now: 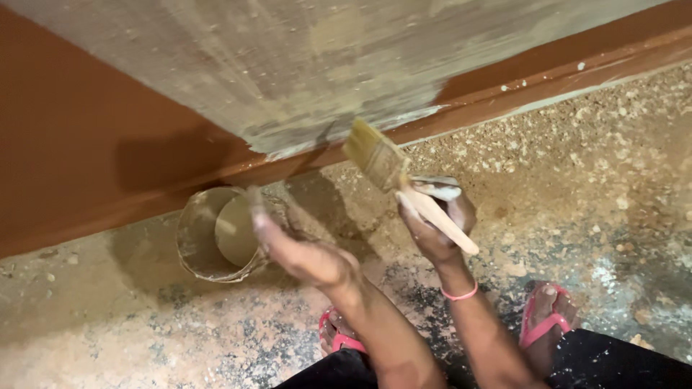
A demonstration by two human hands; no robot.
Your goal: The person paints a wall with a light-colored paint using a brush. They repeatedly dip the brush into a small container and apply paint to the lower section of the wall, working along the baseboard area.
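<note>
Brush [376,156] sits pinched by its handle in your right hand [436,223], bristles above the grip near the wall's wet edge [339,130]. Your left hand [303,252] hangs open beside the bucket [213,234]; a loaded brush could drip onto it.

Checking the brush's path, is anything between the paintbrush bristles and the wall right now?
Nothing visible does. The right hand holds the paintbrush, its bristles pointing at the lower wall with only open air between. The paint bucket sits lower left, by the left hand.
</note>
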